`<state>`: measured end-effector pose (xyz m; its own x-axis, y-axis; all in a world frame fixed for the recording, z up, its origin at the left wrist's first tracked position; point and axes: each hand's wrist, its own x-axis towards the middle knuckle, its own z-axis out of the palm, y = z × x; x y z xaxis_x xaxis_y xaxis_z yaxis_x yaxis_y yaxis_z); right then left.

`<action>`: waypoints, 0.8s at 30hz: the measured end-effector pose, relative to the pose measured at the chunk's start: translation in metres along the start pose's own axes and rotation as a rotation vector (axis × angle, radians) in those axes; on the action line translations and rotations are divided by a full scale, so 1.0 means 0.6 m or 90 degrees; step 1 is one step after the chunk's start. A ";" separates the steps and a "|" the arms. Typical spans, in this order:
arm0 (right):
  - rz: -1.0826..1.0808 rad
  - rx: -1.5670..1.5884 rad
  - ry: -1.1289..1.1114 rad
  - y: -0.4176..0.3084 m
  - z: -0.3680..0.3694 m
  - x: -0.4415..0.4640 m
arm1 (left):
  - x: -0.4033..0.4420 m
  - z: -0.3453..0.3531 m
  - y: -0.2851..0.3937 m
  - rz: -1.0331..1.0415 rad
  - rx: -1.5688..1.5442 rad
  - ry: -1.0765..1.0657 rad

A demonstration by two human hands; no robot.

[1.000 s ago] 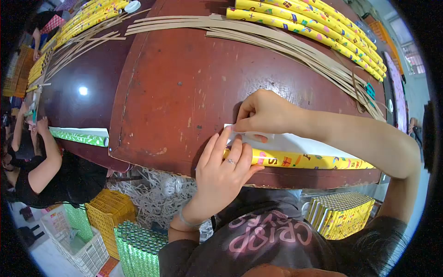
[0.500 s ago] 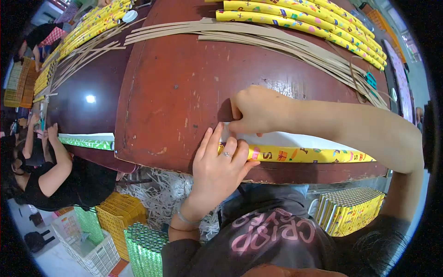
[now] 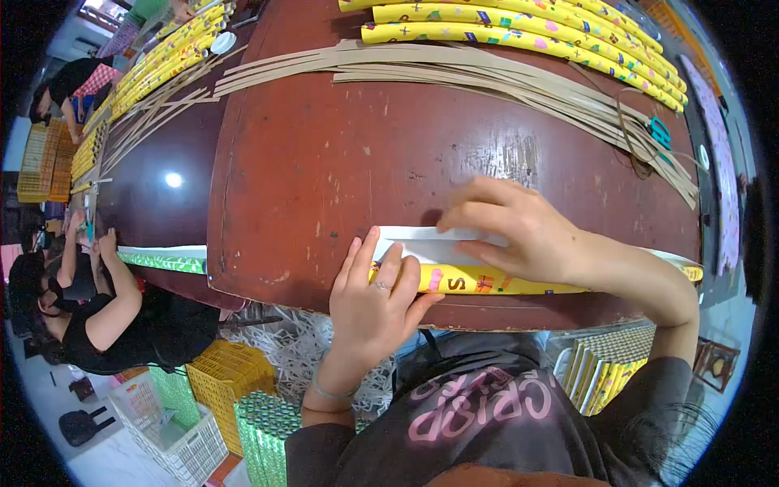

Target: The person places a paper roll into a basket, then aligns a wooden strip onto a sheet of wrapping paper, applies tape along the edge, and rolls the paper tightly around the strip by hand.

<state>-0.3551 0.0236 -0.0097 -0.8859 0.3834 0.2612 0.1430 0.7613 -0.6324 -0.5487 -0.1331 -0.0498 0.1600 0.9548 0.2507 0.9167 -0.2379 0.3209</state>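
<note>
A yellow patterned paper roll (image 3: 519, 280) lies along the near edge of the dark red table (image 3: 292, 170), its white inner side (image 3: 418, 243) turned up behind it. My left hand (image 3: 373, 288), with a ring on one finger, rests spread over the roll's left end, fingertips on the white paper. Over the white paper, to the right of my left hand, is my right hand (image 3: 519, 227), slightly blurred, its fingers apart and nothing visible between them. My right forearm passes over the roll's right part.
Long brown paper strips (image 3: 487, 73) and yellow rolls (image 3: 503, 36) lie at the back, with teal scissors (image 3: 660, 134) at right. Co-workers sit at left near a green roll (image 3: 162, 260). Below are a yellow crate (image 3: 231, 377), a white crate (image 3: 182, 438) and shredded paper (image 3: 304, 341).
My right hand has moved right, away from my left fingertips, and its fingers have opened. My left hand stays on the roll's left end. The whole view has shifted a little.
</note>
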 end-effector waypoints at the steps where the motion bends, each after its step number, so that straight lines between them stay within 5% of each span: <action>1: 0.000 0.003 0.003 0.004 -0.008 -0.012 | -0.001 0.001 -0.001 0.002 -0.002 -0.003; 24: 0.034 -0.144 0.030 0.037 -0.086 -0.204 | -0.002 0.003 0.009 -0.016 0.033 0.010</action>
<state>-0.2207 0.0205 -0.0184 -0.8537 0.4464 0.2683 0.2894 0.8348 -0.4683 -0.5432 -0.1355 -0.0502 0.1311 0.9572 0.2579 0.9384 -0.2037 0.2790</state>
